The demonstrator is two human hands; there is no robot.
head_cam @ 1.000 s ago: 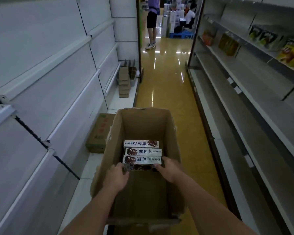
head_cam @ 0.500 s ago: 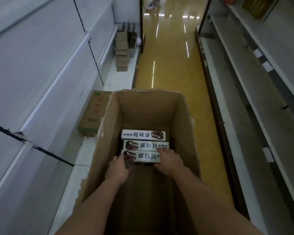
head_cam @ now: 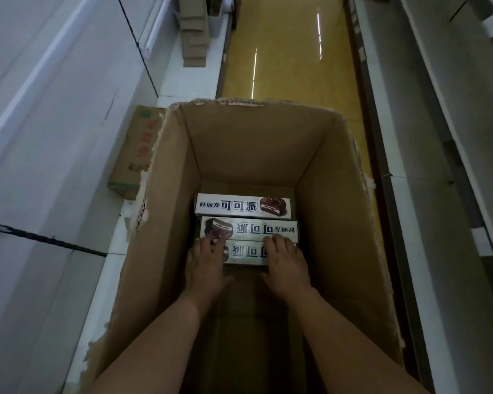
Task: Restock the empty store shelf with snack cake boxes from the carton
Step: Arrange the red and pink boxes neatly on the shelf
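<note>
- Head view: three long white printed snack cake boxes lie at the bottom of the tall brown cardboard carton.
- Left hand and right hand curl over the nearest box's ends.
- Probably light, stiff, crushable cardboard; best lifted by both ends.

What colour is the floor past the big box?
Shiny yellow floor, seen best in the head view.
</note>
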